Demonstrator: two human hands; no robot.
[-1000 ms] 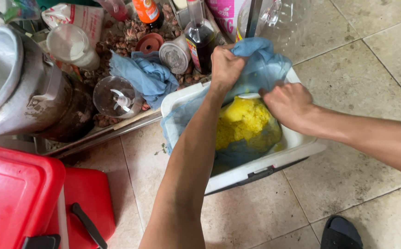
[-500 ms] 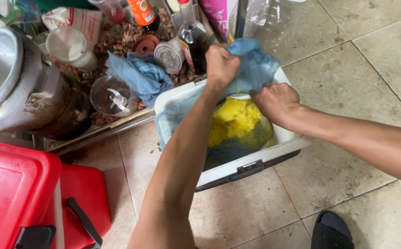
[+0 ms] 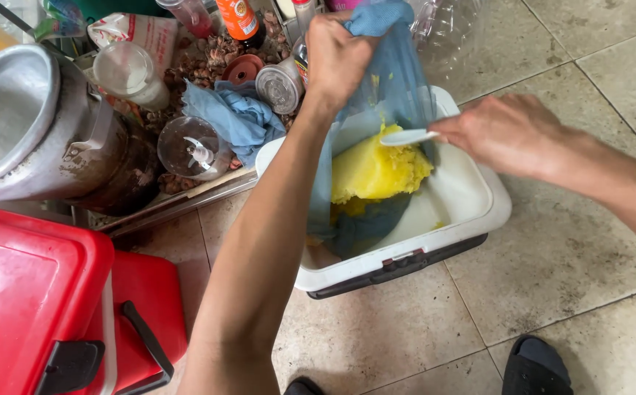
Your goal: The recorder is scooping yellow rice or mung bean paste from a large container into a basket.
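A white rectangular cooler box (image 3: 479,212) sits on the tiled floor with a mound of yellow sticky food (image 3: 376,170) inside it. A thin blue cloth (image 3: 394,80) lines the box. My left hand (image 3: 336,55) grips the cloth's top edge and holds it lifted above the box's far rim. My right hand (image 3: 504,135) hovers over the box's right side and holds a white flat spoon (image 3: 408,137), whose tip touches the top of the yellow mound.
A large metal pot (image 3: 32,139) stands at the left. A red plastic box (image 3: 32,300) with a black handle is at the lower left. Bottles, jars, a crumpled blue rag (image 3: 234,117) and a blender cup (image 3: 190,150) crowd the area behind the cooler. Sandal tips (image 3: 533,366) show at the bottom.
My left hand has pulled the blue cloth up and back, uncovering the yellow food. My right hand has left the cloth, moved right, and now holds a white spoon at the mound.
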